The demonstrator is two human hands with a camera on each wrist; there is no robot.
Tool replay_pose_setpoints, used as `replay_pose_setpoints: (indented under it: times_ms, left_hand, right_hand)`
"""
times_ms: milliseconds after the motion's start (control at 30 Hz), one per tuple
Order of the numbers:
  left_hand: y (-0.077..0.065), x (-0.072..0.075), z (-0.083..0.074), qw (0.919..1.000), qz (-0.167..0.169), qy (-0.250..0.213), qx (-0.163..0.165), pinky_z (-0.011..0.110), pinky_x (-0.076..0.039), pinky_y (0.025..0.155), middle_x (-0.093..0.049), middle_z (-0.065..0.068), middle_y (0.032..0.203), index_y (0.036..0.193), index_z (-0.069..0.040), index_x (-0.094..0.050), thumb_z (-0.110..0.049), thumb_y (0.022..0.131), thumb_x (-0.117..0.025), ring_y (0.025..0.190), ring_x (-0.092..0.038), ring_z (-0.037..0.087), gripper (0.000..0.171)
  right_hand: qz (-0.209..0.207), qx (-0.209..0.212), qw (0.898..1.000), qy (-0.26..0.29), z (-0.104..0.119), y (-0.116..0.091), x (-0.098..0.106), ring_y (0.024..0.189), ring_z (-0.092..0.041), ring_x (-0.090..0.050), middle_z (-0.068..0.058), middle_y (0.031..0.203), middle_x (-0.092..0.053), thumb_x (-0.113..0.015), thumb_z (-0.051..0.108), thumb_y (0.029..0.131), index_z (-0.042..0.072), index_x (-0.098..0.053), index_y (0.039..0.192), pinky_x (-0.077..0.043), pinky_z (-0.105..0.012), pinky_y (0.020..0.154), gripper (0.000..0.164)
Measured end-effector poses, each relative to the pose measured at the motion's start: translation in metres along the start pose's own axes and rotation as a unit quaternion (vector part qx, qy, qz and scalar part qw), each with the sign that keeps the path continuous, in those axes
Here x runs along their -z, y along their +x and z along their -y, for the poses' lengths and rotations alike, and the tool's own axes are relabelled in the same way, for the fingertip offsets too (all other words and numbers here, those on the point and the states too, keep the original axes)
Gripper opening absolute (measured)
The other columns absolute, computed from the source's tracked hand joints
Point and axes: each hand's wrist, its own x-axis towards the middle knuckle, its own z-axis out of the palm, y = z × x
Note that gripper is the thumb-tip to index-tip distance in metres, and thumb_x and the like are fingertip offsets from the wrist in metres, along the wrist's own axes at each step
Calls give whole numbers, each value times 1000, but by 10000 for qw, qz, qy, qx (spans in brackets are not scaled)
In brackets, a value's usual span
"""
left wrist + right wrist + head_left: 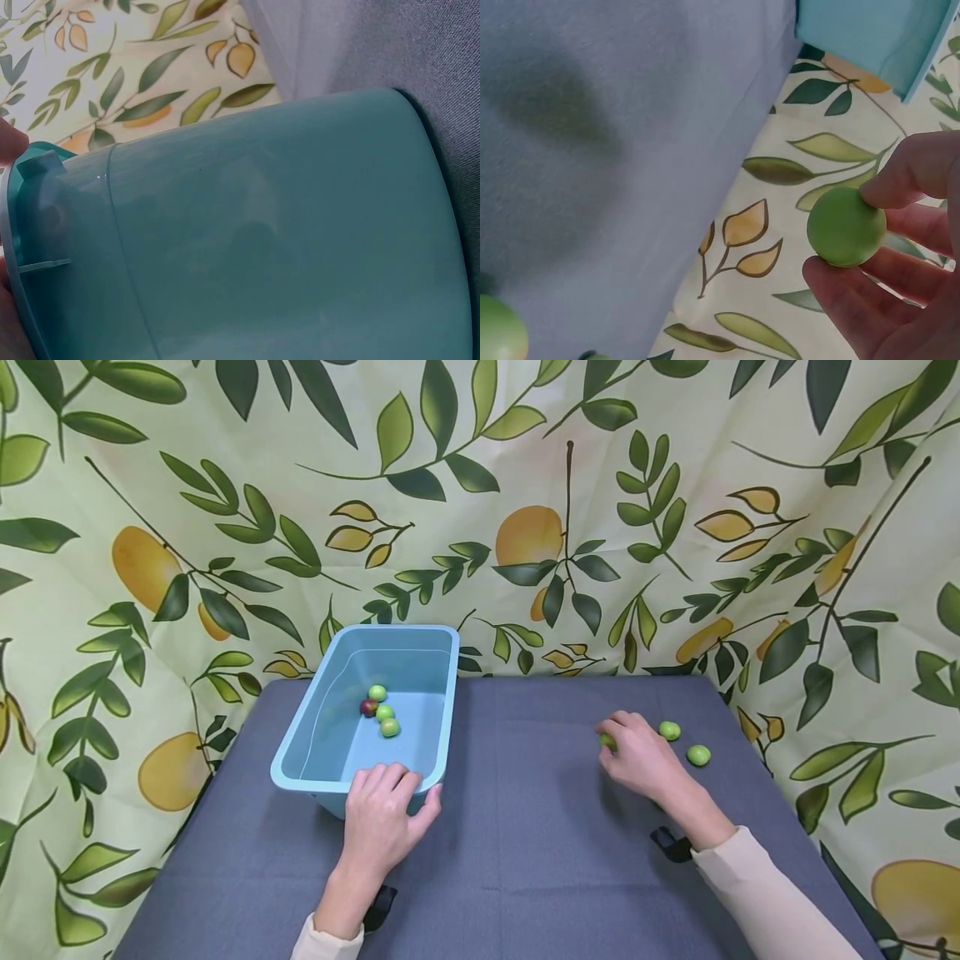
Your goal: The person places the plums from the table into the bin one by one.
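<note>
My left hand (pixel 382 814) grips the near rim of a light blue plastic tub (pixel 418 718), fingers curled over the edge. Inside lie three green fruits (pixel 389 727) and a dark red one (pixel 368 707), bunched together. Over the right part of the table, my right hand (pixel 637 756) pinches a small round green fruit (pixel 846 226) between thumb and fingers, held up off the cloth. Two more green fruits, one farther back (pixel 670 730) and one nearer (pixel 698 755), rest on the table just right of that hand. The left wrist view is mostly the tub's outer wall (pixel 262 225).
A dark grey-blue cloth (pixel 517 827) covers the table. Behind it and at both sides hangs a pale curtain (pixel 450 510) printed with leaves and orange fruit. A black strap (pixel 671 845) shows at the right wrist, another (pixel 380 907) at the left.
</note>
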Motion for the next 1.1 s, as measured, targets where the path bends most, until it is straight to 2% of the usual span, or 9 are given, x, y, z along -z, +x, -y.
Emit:
replay_pose_setpoints:
  times_ms: [433, 800, 1100]
  left_hand:
    - [-1, 0, 1, 10000, 29, 19, 22, 41, -42, 62, -61, 3, 73, 77, -9, -71, -35, 91, -57, 64, -55, 24, 33]
    - [0, -1, 0, 10000, 71, -32, -31, 42, -43, 62, -61, 3, 74, 78, -8, -71, -36, 93, -55, 65, -56, 24, 35]
    - [-1, 0, 1, 10000, 59, 8, -14, 42, -43, 62, -61, 4, 73, 78, -8, -71, -36, 93, -56, 64, -56, 24, 35]
  right_hand:
    - [-198, 322, 9989, 288, 25, 18, -7, 97, -29, -59, -10, 109, -67, -67, 3, 82, 4, -73, 105, -53, -45, 70, 24]
    - [-447, 515, 9954, 677, 49, 33, -4, 99, -27, -58, -7, 111, -67, -68, 4, 82, 6, -73, 106, -51, -43, 74, 25]
    - [-694, 859, 9846, 1355, 74, 48, -5, 98, -24, -59, -6, 109, -67, -66, 3, 83, 6, -73, 106, -50, -41, 79, 24]
